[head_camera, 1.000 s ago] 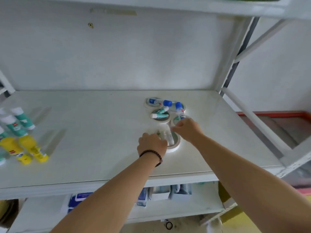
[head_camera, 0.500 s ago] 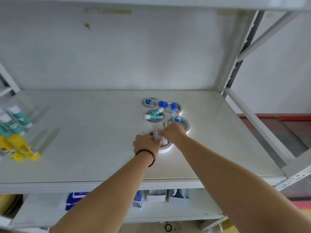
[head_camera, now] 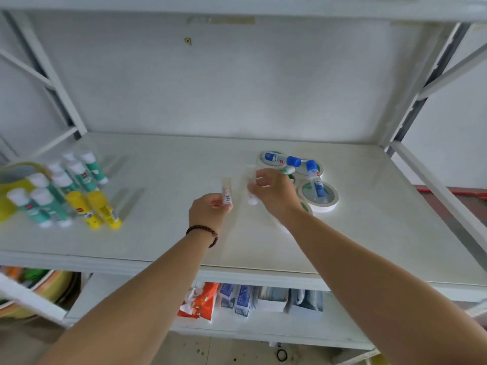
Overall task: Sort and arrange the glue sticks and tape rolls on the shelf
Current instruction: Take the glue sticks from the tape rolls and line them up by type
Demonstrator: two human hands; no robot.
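**Carry both pale sticks over to the 9 o'clock group**

Hold firm on the pale glue stick (head_camera: 227, 193), pinched upright in the curled fingers of the left hand (head_camera: 209, 210) and lifted clear of the shelf (head_camera: 168, 233) near the board's centre. Do the same with the second pale stick (head_camera: 251, 192), blurred but gripped in the closed fingers of the right hand (head_camera: 274, 194), just at 3 o'clock of the first.

Move both toward the green-bodied sticks (head_camera: 79, 175) and yellow sticks (head_camera: 97, 210) grouped in rows at 9 o'clock. Set each down on its base beside sticks of like kind, or start a fresh row just at 3 o'clock of the yellow pair. Judging by the tall, narrow shape, expect easy toppling: lower straight down and let go only with the base flat on the board. Avoid brushing the sorted rows with knuckles or wrist.

Leave the tape rolls (head_camera: 320, 196) at 2 o'clock alone for now. Then go back for the blue-capped sticks (head_camera: 280, 159) lying across them, lifting each one without dragging a roll along.
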